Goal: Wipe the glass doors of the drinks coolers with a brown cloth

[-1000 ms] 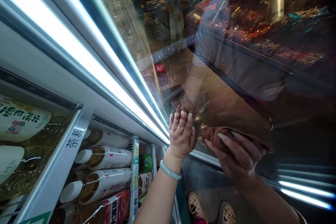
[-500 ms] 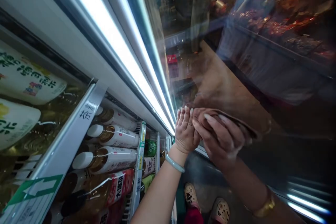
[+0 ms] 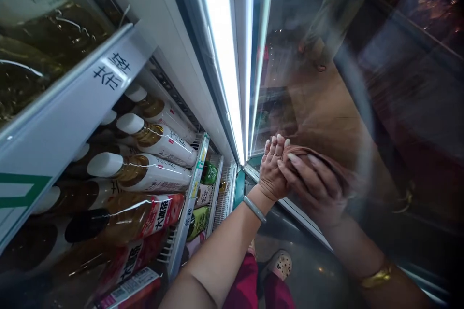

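My left hand (image 3: pixel 273 171), with a pale bangle (image 3: pixel 254 209) at its wrist, is raised against the glass door (image 3: pixel 319 120). Its fingers are stretched out and close together, beside a brown cloth (image 3: pixel 304 150). Fingers bent, my right hand (image 3: pixel 317 183) grips this cloth at the glass; a gold bracelet (image 3: pixel 377 275) circles that wrist. The two hands are side by side and seem to touch. Reflections on the glass blur the cloth's right end.
Left of my arm, shelves hold several white-capped bottles (image 3: pixel 159 171) and red-labelled bottles (image 3: pixel 159 217). A shelf edge (image 3: pixel 90 91) juts out at upper left. A bright light strip (image 3: pixel 224 58) runs down beside the door. My shoe (image 3: pixel 282 263) is on the dark floor below.
The view has turned and shifted, so the light strip stands more upright and the shelf bottles look closer. Both hands stay together at the glass, with the cloth still in my right hand.
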`<act>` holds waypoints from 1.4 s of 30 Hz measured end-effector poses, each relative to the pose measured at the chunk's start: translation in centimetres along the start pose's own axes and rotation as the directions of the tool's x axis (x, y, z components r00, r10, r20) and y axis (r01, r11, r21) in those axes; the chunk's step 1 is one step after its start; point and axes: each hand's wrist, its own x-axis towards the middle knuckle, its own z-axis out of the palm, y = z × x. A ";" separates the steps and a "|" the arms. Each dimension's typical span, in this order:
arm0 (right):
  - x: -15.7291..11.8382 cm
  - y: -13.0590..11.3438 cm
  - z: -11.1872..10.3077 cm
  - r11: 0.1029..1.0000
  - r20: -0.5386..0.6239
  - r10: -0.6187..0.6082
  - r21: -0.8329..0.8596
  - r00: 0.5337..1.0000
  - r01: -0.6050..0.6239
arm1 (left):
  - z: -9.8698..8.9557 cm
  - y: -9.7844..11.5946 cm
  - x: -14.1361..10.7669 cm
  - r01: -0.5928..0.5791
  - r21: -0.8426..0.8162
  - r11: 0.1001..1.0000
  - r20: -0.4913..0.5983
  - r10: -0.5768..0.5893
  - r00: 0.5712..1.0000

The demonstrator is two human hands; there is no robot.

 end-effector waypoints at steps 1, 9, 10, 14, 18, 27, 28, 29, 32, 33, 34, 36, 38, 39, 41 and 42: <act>-0.2 0.1 -0.4 0.996 0.019 -0.066 -0.060 0.998 0.067 | 0.6 0.0 -0.3 -0.001 0.006 1.000 -0.031 0.002 1.000; -4.2 1.5 -4.7 0.937 -0.095 -0.169 -0.323 0.981 0.130 | 2.9 0.1 -1.1 -0.028 -0.029 0.999 -0.058 0.026 0.998; -4.3 1.3 -3.9 0.933 -0.109 -0.163 -0.340 0.981 0.117 | 3.1 0.1 -1.4 -0.037 -0.032 0.999 -0.060 0.035 0.998; -5.7 0.9 -1.7 0.937 0.084 -0.145 -0.307 0.986 0.164 | 3.6 1.1 -3.8 -0.067 -0.026 0.997 -0.040 0.066 0.997; -8.8 2.6 -5.1 0.954 0.131 -0.157 -0.234 0.979 0.185 | 3.9 4.7 -6.1 -0.180 -0.097 0.979 0.006 0.182 0.983; -11.7 3.4 -7.2 0.936 0.118 -0.165 -0.295 0.979 0.193 | 6.7 10.8 -9.6 -0.072 -0.062 0.995 0.122 0.079 0.989; -12.9 3.7 -7.7 0.939 0.155 -0.160 -0.280 0.975 0.199 | 6.9 11.3 -10.1 -0.079 -0.073 0.994 0.109 0.087 0.990; -14.2 4.1 -8.5 0.945 0.180 -0.146 -0.266 0.973 0.192 | 7.0 12.0 -10.4 -0.091 -0.086 0.992 0.090 0.099 0.991; -17.1 5.5 -11.5 0.960 0.136 -0.117 -0.239 0.984 0.147 | 7.3 15.0 -10.8 -0.166 -0.142 0.976 0.044 0.174 0.984; -17.6 6.0 -12.3 0.961 0.081 -0.119 -0.242 0.990 0.135 | 7.4 16.1 -10.8 -0.204 -0.160 0.966 0.045 0.214 0.976; -17.8 6.3 -12.7 0.959 0.015 -0.127 -0.255 0.992 0.127 | 7.5 17.1 -10.8 -0.232 -0.170 0.958 0.063 0.246 0.967; -17.9 6.7 -12.9 0.946 -0.077 -0.160 -0.295 0.984 0.130 | 7.9 18.5 -11.0 -0.240 -0.151 0.959 0.127 0.260 0.957; -18.5 6.8 -12.3 0.934 -0.053 -0.180 -0.323 0.982 0.153 | 8.3 19.0 -11.5 -0.201 -0.097 0.975 0.178 0.216 0.960; -19.1 6.8 -12.1 0.933 -0.008 -0.183 -0.318 0.983 0.171 | 8.5 19.0 -11.9 -0.190 -0.079 0.979 0.183 0.201 0.962; -21.3 7.1 -12.3 0.940 0.088 -0.174 -0.281 0.981 0.192 | 8.6 18.9 -12.7 -0.203 -0.064 0.977 0.178 0.211 0.961; -22.6 7.3 -12.7 0.956 0.118 -0.135 -0.244 0.984 0.161 | 8.5 19.0 -13.0 -0.213 -0.061 0.975 0.181 0.221 0.958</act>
